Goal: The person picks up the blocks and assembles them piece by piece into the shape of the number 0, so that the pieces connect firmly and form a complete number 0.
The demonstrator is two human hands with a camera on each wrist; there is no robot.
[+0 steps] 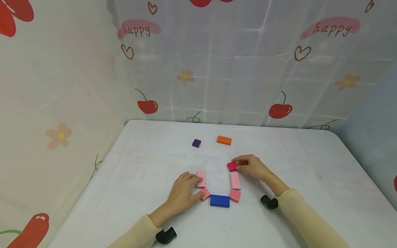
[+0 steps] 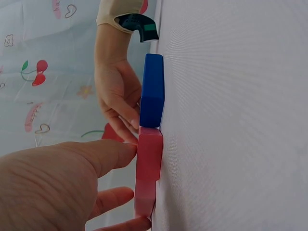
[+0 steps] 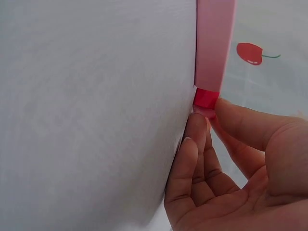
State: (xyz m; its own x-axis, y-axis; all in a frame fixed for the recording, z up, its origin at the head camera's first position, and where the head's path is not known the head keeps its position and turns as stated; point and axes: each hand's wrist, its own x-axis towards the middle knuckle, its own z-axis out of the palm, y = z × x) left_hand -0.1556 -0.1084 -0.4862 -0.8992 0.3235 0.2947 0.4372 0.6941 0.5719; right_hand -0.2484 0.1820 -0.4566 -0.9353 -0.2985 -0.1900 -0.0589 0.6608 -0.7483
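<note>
A U-shaped row of blocks lies on the table. My left hand (image 1: 183,193) rests on its left side, the thumb touching the small pink block (image 1: 205,194) and a finger on the long light pink block (image 1: 201,179). At the bottom is the blue block (image 1: 220,201). On the right side are another small pink block (image 1: 235,195) and a long light pink block (image 1: 235,181). Beyond that one, my right hand (image 1: 252,166) pinches the red block (image 1: 232,166); in the right wrist view the red block (image 3: 207,98) sits at the pink block's end.
Farther back on the white table (image 1: 139,155) lie a small dark purple block (image 1: 196,143) and an orange block (image 1: 224,140). A patterned curtain stands behind the table's back edge and along the sides. Black devices are strapped at both wrists.
</note>
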